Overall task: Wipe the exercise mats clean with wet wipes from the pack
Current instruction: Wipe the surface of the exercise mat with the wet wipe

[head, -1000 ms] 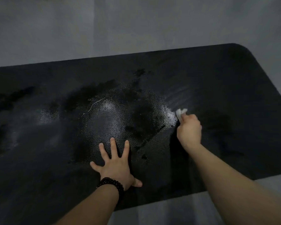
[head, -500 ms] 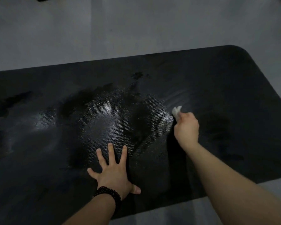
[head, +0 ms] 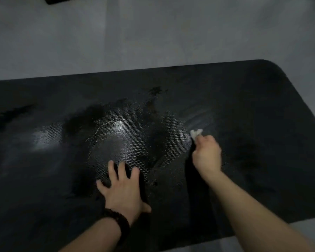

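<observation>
Two hands worked on one black mat (head: 244, 106).
Left hand (head: 123, 193) lay flat, fingers spread; right hand (head: 206, 155) pinched a white wipe (head: 195, 134) against the mat.

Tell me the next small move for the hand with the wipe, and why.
Probably sweep the wipe rightward. The right hand grips it at the edge of the glossy wet patch, and the mat to its right looks dull, seemingly unwiped. The left hand lies flat, steadying the mat.
</observation>
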